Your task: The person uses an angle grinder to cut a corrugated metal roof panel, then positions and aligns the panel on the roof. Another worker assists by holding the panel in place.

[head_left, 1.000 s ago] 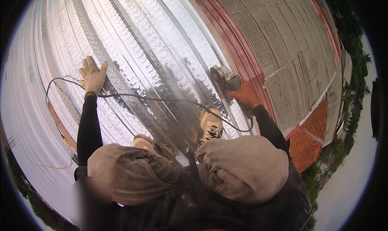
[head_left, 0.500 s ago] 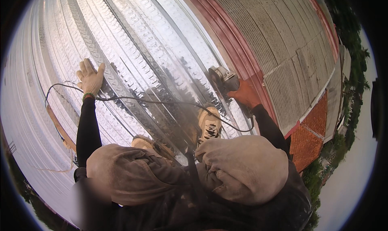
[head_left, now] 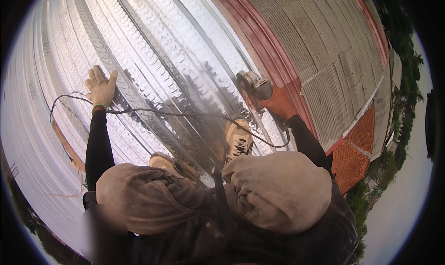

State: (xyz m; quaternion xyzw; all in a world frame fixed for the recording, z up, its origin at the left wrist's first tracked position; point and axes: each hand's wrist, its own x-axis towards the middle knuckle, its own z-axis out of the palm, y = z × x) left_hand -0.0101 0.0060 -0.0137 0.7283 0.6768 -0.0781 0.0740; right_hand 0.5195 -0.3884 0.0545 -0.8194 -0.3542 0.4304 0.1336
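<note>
My right hand (head_left: 281,103), in an orange-red glove, is closed round an angle grinder (head_left: 255,81). The grinder's disc meets the edge of the silvery metal roofing (head_left: 153,47), and orange sparks show just below it. My left hand (head_left: 101,87), in a pale knit glove, lies on the ribbed sheet with its fingers stretched out and holds nothing. A dark power cord (head_left: 185,113) runs from beside my left wrist across the sheet, over my right shoe, toward the grinder.
My tan shoes (head_left: 238,137) stand on the ribbed sheet. Red metal trim (head_left: 264,33) borders it at the right, with a grey corrugated roof (head_left: 324,42) beyond. A rust-orange roof section (head_left: 354,154) lies lower right. A brown strip (head_left: 67,144) rests at the left.
The grinder and my right hand have shifted slightly left and away from me along the sheet edge. Orange sparks now show beneath the disc. My left hand stays flat on the sheet.
</note>
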